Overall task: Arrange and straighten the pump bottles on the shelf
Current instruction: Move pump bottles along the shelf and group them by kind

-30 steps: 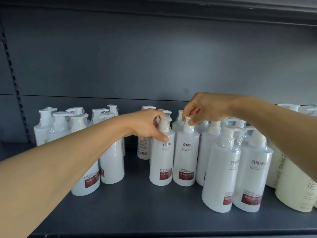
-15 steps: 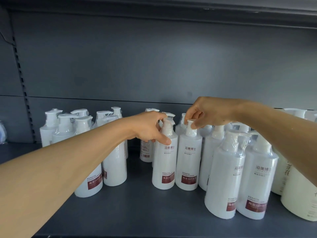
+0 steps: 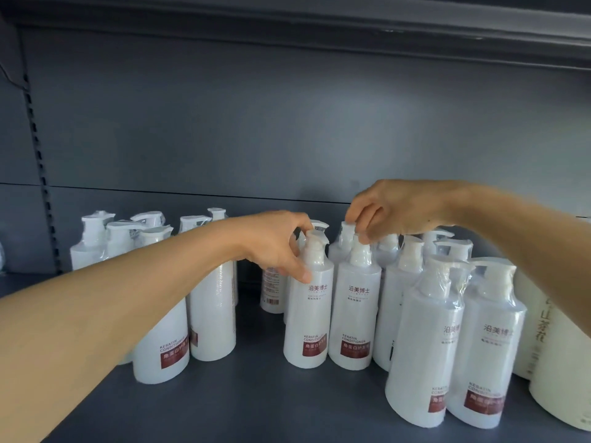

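Centrally, bottles: two white pump bottles, one [image 3: 308, 318] beside the other [image 3: 355, 318], are stood upright mid-shelf [image 3: 256, 404].
Left hand [image 3: 275, 244]: the left bottle's pump neck is pinched.
Right hand [image 3: 393, 209]: the right bottle's pump top is pinched by fingertips.

Dark grey shelf [image 3: 256, 407], bare at lower centre. White pump bottles [image 3: 307, 318] stand left, centre, right; cream bottles [image 3: 556, 362] at right edge of frame.
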Demonstrator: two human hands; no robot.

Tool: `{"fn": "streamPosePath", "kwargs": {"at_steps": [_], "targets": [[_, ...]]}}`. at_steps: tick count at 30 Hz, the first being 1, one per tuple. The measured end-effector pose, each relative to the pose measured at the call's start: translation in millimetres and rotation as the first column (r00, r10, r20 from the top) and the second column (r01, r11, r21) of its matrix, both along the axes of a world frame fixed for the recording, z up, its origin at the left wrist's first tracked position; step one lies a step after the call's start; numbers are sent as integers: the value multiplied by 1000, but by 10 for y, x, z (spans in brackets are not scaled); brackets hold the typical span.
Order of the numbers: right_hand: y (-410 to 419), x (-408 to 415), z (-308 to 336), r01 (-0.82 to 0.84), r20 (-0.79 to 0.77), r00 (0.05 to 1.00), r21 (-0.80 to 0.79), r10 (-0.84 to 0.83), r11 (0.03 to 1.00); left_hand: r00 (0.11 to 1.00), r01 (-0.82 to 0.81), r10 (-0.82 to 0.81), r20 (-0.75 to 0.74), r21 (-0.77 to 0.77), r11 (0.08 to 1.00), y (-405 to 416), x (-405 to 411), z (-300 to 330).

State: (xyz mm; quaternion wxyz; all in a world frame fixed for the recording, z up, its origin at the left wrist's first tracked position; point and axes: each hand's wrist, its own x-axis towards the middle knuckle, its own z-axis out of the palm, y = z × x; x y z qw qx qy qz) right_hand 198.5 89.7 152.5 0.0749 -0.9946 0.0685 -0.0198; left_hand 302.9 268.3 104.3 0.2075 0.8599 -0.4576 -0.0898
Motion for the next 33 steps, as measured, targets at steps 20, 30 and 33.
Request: {"fn": "streamPosePath", "kwargs": {"at_steps": [20, 30, 33], "targets": [[727, 1468, 6, -137, -183, 980, -331, 79, 934, 948, -165, 137, 289, 74, 984, 600, 573, 451], [894, 1446, -1, -73, -112, 992, -183, 53, 980, 953, -147, 108, 283, 121, 982, 663, 539, 395], [949, 1452, -44, -46, -113, 993, -145, 30, 988, 950, -146, 101, 296, 134, 980, 672, 514, 371]]}}
